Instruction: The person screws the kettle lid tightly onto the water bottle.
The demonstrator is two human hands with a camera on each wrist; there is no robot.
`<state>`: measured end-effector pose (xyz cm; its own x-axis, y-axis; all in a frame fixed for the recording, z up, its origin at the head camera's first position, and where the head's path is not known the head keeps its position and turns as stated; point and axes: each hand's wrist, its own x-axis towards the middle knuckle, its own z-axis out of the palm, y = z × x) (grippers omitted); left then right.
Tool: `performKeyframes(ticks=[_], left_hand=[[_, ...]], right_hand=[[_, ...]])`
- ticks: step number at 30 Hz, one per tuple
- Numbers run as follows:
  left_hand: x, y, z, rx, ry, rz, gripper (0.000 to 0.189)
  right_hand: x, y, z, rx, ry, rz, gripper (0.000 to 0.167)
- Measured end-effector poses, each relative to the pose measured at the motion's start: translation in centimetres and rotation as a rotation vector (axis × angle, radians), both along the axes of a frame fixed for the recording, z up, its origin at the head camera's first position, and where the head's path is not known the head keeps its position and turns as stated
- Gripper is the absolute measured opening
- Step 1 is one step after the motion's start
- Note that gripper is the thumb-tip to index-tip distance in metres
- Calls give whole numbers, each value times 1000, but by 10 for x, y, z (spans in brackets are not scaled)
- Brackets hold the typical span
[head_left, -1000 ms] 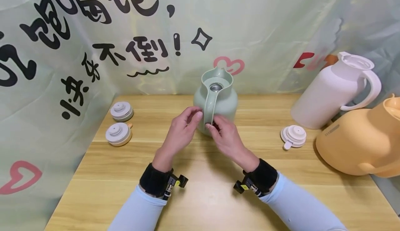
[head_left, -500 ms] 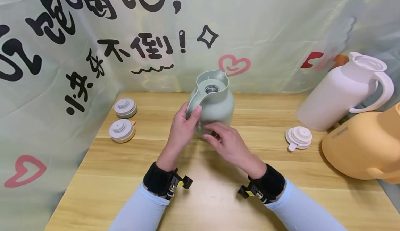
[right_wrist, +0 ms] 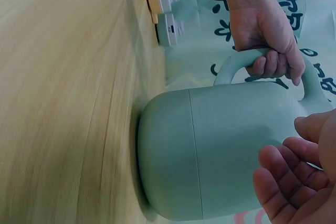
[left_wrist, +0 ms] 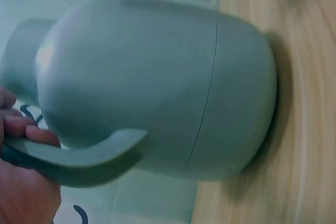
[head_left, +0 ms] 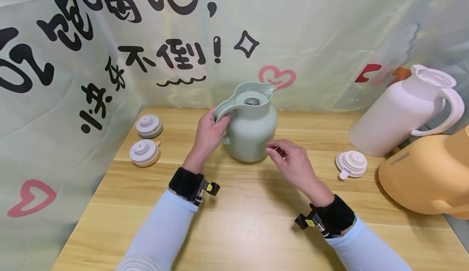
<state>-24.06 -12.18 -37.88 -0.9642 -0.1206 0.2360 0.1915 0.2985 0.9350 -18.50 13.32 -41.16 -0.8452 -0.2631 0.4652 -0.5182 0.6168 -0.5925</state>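
Note:
A pale green thermos jug [head_left: 250, 134] stands upright on the wooden table [head_left: 234, 214], its top uncovered and the metal-rimmed mouth showing. Its handle points left, its spout to the right. My left hand [head_left: 209, 134] grips the upper part of the handle [left_wrist: 79, 163], fingers wrapped through the loop as the right wrist view shows. My right hand [head_left: 292, 159] is beside the jug's lower right side, fingers loosely bent, palm towards it, with nothing in it.
Two round stoppers [head_left: 149, 126] lie at the back left, one with an orange base. At right are another stopper [head_left: 351, 164], a leaning white jug [head_left: 399, 112] and an orange jug [head_left: 421, 173]. A printed cloth [head_left: 315, 39] hangs behind.
The jug has turned, its handle swinging from the front round to the left. My left hand has taken hold of the handle; my right hand has moved right, away from it.

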Motion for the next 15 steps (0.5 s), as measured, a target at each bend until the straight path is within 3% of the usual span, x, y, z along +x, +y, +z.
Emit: performKeyframes(ticks=[9, 15], left_hand=[[-19, -3, -3, -6, -13, -63, 23], [-23, -7, -1, 7, -21, -89, 21]], right_hand=[[0, 7, -2, -8, -96, -54, 22], [-3, 13, -3, -29, -148, -75, 24]])
